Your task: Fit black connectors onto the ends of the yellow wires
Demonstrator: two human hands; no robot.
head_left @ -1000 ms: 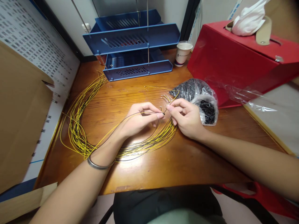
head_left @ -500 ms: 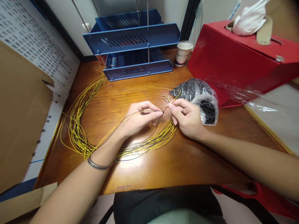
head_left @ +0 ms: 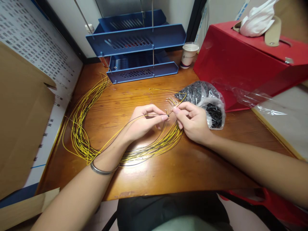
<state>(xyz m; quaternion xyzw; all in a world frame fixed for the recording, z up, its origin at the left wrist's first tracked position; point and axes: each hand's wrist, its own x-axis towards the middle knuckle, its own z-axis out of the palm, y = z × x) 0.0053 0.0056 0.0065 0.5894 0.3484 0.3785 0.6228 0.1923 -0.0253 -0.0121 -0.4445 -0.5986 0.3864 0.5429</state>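
Between the thumb and finger of my left hand [head_left: 143, 125] is a small black piece [head_left: 168, 115], apparently a connector housing. Thin yellow and black wires run back from that hand over my wrist. My right hand [head_left: 193, 122] pinches a thin wire right beside the black piece. A yellow wire [head_left: 168, 90] bends up from my right fingertips and stretches left along the table. Beneath both hands curves a loose bundle of yellow and black wires [head_left: 80, 134], its metal-tipped ends [head_left: 171, 101] lying near my right fingers. My fingertips partly hide the black piece.
A clear plastic bag [head_left: 203, 93] of small black parts lies beyond my right hand. Behind stand a blue file tray [head_left: 141, 69], a paper cup [head_left: 189, 57] and a red box [head_left: 226, 70]. Cardboard [head_left: 21, 122] leans at the left of the wooden table [head_left: 183, 173].
Both hands keep almost the same pose. No wire or other thing has visibly shifted.
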